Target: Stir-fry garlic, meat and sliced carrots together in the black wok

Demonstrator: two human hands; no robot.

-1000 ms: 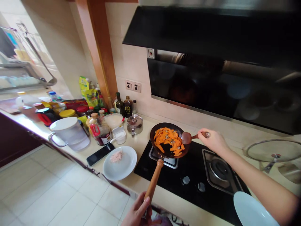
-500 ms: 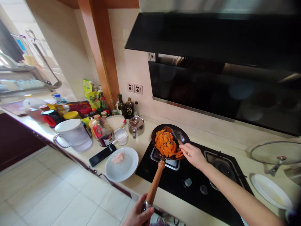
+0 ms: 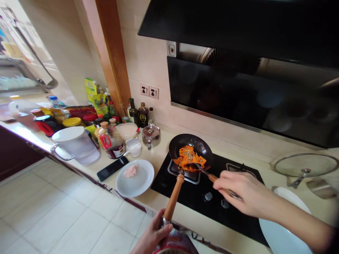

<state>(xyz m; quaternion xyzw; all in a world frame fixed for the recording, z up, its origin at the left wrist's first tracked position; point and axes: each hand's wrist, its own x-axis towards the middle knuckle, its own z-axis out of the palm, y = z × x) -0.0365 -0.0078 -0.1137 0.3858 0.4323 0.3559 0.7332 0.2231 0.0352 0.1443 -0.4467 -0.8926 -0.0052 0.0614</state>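
Note:
My left hand [image 3: 156,233] is closed around the end of the wooden handle [image 3: 173,199] of a dark wok [image 3: 202,145] on the left burner. Orange slices, mixed with small pale brown bits, lie in the wok [image 3: 190,157]. My right hand [image 3: 238,188] grips a spatula [image 3: 210,175] by its wood-and-metal handle. The blade reaches the near side of the orange slices and is partly hidden among them. Left of the stove, a white plate [image 3: 143,181] holds a small heap of pale pink pieces [image 3: 131,171].
The black gas hob [image 3: 185,194] has knobs at its front. A range hood [image 3: 225,28] overhangs it. At right are a glass lid [image 3: 293,165] and a pale dish [image 3: 280,231] under my right forearm. A phone [image 3: 112,168], glass pot [image 3: 151,135], pitcher [image 3: 76,146] and several bottles stand left.
My right hand has moved back toward me and right, bringing the spatula to the wok's near side. The orange slices have shifted and spread lower. My left hand still holds the handle.

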